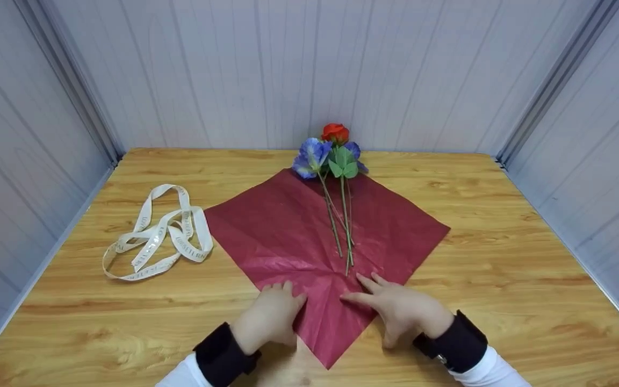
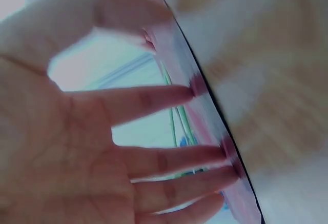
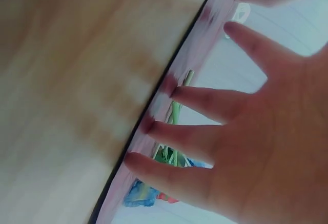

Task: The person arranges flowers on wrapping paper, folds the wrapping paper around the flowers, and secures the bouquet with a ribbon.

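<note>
A dark red sheet of wrapping paper (image 1: pixel 266 226) lies cornerwise on the table, one corner toward me. On its upper half rest several artificial flowers: a red rose (image 1: pixel 335 133), blue flowers (image 1: pixel 311 157), green leaves (image 1: pixel 343 162) and thin stems (image 1: pixel 345 215) running toward me. My left hand (image 1: pixel 272 316) touches the paper's lower left edge, and in the left wrist view its fingers (image 2: pixel 154 103) reach the paper, spread. On the lower right side my right hand (image 1: pixel 403 309) rests its fingertips on the paper; the right wrist view shows these fingers (image 3: pixel 184 137) spread too. Neither hand grips anything.
A loosely looped white ribbon (image 1: pixel 196 250) with printed lettering lies left of the paper. The wood-grain table (image 1: pixel 503 258) is bordered by pale panel walls (image 1: pixel 223 70) at the back and both sides. Black bands (image 1: pixel 223 355) circle both wrists.
</note>
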`<state>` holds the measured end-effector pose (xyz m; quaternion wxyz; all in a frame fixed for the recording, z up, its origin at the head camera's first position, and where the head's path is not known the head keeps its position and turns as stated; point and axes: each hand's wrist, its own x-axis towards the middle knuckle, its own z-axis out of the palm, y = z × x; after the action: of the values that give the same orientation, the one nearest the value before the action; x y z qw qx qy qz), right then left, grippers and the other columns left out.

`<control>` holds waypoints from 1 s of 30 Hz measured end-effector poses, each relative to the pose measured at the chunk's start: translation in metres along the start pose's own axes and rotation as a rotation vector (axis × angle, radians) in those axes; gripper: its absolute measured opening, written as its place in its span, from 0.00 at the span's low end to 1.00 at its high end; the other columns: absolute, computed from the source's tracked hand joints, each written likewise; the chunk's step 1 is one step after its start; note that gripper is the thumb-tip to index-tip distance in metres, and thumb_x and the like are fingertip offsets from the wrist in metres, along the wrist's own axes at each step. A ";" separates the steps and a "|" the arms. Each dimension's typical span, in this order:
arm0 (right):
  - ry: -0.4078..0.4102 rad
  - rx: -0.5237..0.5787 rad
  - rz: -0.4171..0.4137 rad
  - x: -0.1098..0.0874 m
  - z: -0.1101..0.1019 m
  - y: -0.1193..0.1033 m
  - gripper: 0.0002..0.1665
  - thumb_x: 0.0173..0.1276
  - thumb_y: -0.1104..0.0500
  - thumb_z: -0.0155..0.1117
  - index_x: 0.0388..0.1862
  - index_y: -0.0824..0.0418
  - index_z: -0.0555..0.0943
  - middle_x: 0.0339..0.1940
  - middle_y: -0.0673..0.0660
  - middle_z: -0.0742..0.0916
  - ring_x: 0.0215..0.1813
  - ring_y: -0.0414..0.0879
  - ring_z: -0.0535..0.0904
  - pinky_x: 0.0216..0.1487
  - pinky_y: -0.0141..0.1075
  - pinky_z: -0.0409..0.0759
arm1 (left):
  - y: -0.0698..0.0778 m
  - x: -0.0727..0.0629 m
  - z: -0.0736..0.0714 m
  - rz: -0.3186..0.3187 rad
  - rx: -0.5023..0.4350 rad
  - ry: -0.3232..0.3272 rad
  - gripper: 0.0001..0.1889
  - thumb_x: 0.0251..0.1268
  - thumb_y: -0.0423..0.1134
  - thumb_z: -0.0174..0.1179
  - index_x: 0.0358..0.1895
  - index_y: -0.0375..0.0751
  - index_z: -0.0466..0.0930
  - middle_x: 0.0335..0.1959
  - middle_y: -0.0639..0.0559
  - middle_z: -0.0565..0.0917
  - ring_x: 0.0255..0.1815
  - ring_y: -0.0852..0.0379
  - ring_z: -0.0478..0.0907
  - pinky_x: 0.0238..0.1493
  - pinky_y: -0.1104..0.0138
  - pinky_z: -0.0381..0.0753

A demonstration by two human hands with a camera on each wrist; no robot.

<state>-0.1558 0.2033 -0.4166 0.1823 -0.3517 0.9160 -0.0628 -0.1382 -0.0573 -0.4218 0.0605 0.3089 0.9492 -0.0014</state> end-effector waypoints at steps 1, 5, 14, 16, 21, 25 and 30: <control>-0.009 0.000 0.005 -0.001 0.000 -0.001 0.66 0.27 0.60 0.81 0.71 0.41 0.63 0.73 0.69 0.61 0.70 0.74 0.55 0.55 0.59 0.73 | -0.001 0.000 0.000 0.007 -0.010 -0.001 0.39 0.28 0.47 0.73 0.55 0.40 0.76 0.41 0.42 0.76 0.45 0.46 0.75 0.45 0.52 0.76; 0.002 -0.012 0.036 0.000 0.003 -0.007 0.68 0.27 0.61 0.81 0.72 0.39 0.60 0.72 0.70 0.62 0.69 0.76 0.56 0.49 0.56 0.78 | -0.001 0.002 -0.001 0.021 -0.006 -0.015 0.41 0.27 0.49 0.74 0.56 0.40 0.76 0.42 0.42 0.76 0.46 0.46 0.74 0.46 0.52 0.75; 0.169 -0.101 -0.013 0.001 0.007 -0.005 0.53 0.37 0.69 0.68 0.69 0.48 0.67 0.64 0.71 0.73 0.62 0.67 0.72 0.60 0.54 0.72 | -0.007 0.006 0.001 0.016 -0.051 0.087 0.37 0.36 0.44 0.73 0.57 0.36 0.76 0.40 0.41 0.79 0.43 0.43 0.78 0.43 0.52 0.78; 0.160 -0.079 -0.013 -0.002 0.007 -0.004 0.54 0.36 0.68 0.69 0.69 0.47 0.67 0.65 0.71 0.72 0.63 0.68 0.70 0.58 0.55 0.73 | -0.008 0.007 0.002 0.023 -0.054 0.104 0.36 0.37 0.44 0.73 0.56 0.35 0.76 0.41 0.41 0.79 0.43 0.42 0.78 0.44 0.52 0.78; 0.053 0.001 0.005 -0.008 0.005 -0.006 0.62 0.31 0.61 0.79 0.71 0.41 0.63 0.71 0.69 0.65 0.68 0.71 0.61 0.55 0.57 0.74 | -0.007 0.006 0.001 0.039 -0.039 0.085 0.40 0.31 0.45 0.74 0.58 0.38 0.76 0.42 0.41 0.78 0.44 0.42 0.78 0.45 0.52 0.78; 0.032 -0.001 0.007 -0.007 0.004 -0.007 0.64 0.31 0.60 0.79 0.71 0.39 0.62 0.71 0.68 0.65 0.69 0.71 0.60 0.55 0.56 0.75 | -0.006 0.004 -0.001 0.038 -0.010 0.033 0.45 0.23 0.47 0.76 0.59 0.41 0.76 0.42 0.41 0.77 0.45 0.43 0.76 0.46 0.52 0.76; 0.277 -0.156 -0.130 0.000 0.008 -0.001 0.49 0.36 0.66 0.73 0.65 0.53 0.72 0.55 0.62 0.82 0.52 0.56 0.80 0.47 0.45 0.80 | -0.004 0.004 -0.002 0.006 0.035 0.061 0.42 0.27 0.43 0.75 0.58 0.38 0.76 0.41 0.43 0.80 0.46 0.46 0.78 0.46 0.52 0.75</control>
<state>-0.1517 0.2027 -0.4236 0.0223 -0.4111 0.9099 -0.0511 -0.1443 -0.0584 -0.4202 0.0258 0.3127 0.9495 -0.0086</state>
